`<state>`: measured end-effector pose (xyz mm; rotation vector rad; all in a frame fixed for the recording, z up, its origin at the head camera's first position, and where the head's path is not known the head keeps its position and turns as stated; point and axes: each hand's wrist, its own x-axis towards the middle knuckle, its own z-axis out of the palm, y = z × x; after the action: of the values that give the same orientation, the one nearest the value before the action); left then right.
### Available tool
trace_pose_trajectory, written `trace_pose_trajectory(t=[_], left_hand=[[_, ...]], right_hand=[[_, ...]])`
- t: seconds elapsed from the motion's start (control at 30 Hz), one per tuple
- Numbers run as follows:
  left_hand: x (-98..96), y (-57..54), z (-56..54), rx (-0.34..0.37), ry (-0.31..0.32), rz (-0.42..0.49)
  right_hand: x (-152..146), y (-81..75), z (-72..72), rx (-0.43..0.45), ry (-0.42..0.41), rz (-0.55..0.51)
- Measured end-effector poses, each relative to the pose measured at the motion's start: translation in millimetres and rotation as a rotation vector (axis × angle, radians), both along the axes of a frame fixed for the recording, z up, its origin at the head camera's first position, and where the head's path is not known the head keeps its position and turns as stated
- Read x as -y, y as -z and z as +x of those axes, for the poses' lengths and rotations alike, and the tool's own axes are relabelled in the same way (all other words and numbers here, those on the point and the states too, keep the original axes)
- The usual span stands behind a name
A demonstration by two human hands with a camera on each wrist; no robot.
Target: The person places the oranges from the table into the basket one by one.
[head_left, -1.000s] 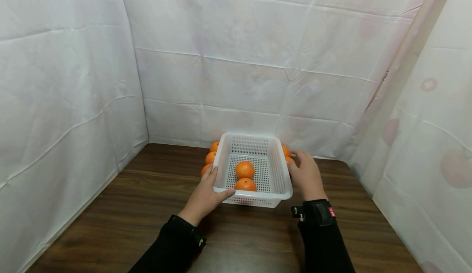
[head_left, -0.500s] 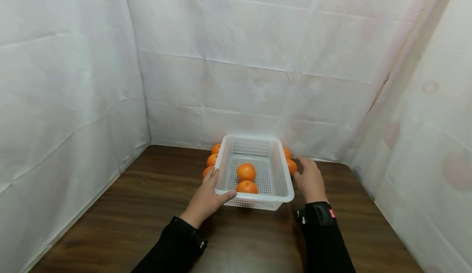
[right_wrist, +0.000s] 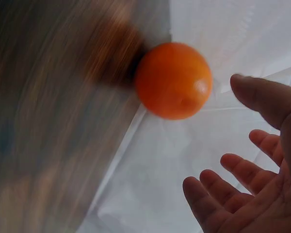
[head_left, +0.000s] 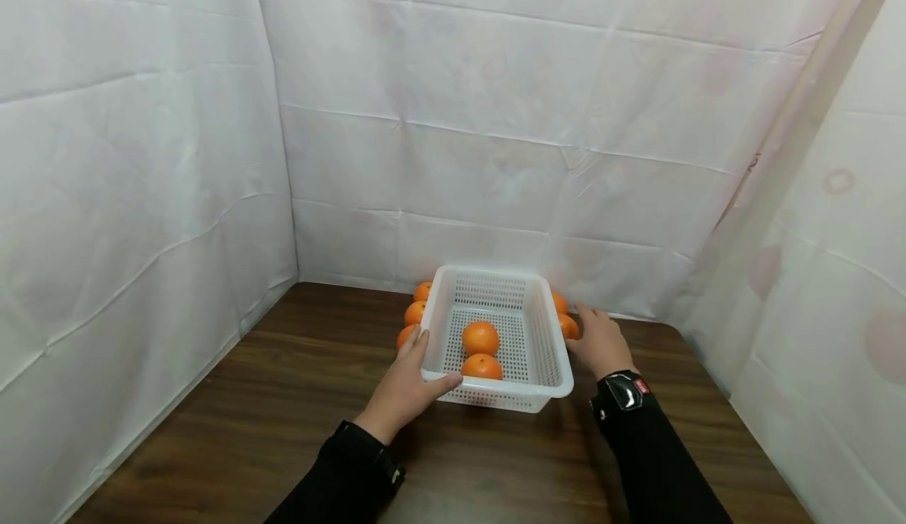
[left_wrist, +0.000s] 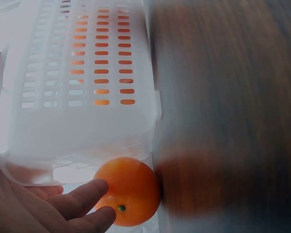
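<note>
A white perforated plastic basket (head_left: pixel 524 390) sits on the table with two oranges inside, the rear orange (head_left: pixel 480 338) and the front orange (head_left: pixel 482 366). At its near-left corner my left hand (head_left: pixel 405 389) grips the rim, thumb along the front edge and fingers down the left side. In the left wrist view, two of those fingertips overlap an orange (left_wrist: pixel 131 191) standing beside the basket. Over on the right, my right hand (head_left: pixel 603 343) is held with fingers spread beside an orange (head_left: pixel 569 326). In the right wrist view a gap shows between the thumb and that orange (right_wrist: pixel 173 81).
Several oranges line the basket's left side, including a middle one (head_left: pixel 414 312). Behind the right-hand orange is another orange (head_left: pixel 559 302). White patterned sheets (head_left: pixel 481 131) hang close behind and on both sides of the dark wooden table (head_left: pixel 233 429).
My right hand has drawn its fingers away from the right-hand orange, and its forearm has swung outward to the right. The left hand keeps its hold; the head view has shifted slightly.
</note>
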<state>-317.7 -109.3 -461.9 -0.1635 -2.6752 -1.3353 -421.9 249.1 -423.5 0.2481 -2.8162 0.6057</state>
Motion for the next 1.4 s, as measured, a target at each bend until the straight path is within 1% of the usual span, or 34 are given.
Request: trace_pose_trajectory(t=[0.17, 0.27, 0.37, 0.53, 0.7, 0.73, 0.93, 1.03, 1.13, 1.27, 1.4], left_hand=[[1.5, -1.9, -1.3, -0.007, -0.003, 0.011], [1.8, -2.2, -1.0, 0.001, -0.006, 0.016], [1.2, -1.9, -0.8, 0.011, -0.006, 0.017], [1.3, -1.7, -0.6, 0.002, -0.001, 0.018], [2.2, -2.9, -0.9, -0.001, -0.003, 0.022], [2.1, -2.8, -0.9, 0.001, -0.002, 0.022], [0.1, -1.0, 0.2, 0.02, 0.003, 0.018], [-1.3, -0.1, 0.8, 0.022, 0.001, 0.014], [-2.2, 0.1, 1.3, 0.02, -0.002, 0.012], [-2.4, -0.4, 1.7, 0.024, -0.008, 0.007], [-1.7, -1.2, 1.8, 0.026, -0.016, -0.002]], right_hand=[[-2.9, 1.1, -15.1, -0.048, -0.062, 0.062], [-3.3, 5.5, -24.1, -0.045, -0.092, 0.088], [-3.2, 10.0, -30.6, -0.012, -0.105, 0.103], [1.5, 14.2, -38.8, 0.029, -0.131, 0.087], [4.2, 23.7, -49.0, 0.055, -0.156, 0.084], [3.5, 26.5, -50.6, 0.073, -0.152, 0.081], [-3.7, 41.9, -54.7, 0.157, -0.166, 0.112], [-6.3, 46.2, -54.4, 0.16, -0.177, 0.126], [-6.2, 47.3, -51.3, 0.127, -0.175, 0.116], [-4.4, 48.9, -44.3, 0.029, -0.181, 0.123], [-2.3, 53.3, -38.8, -0.038, -0.215, 0.127]])
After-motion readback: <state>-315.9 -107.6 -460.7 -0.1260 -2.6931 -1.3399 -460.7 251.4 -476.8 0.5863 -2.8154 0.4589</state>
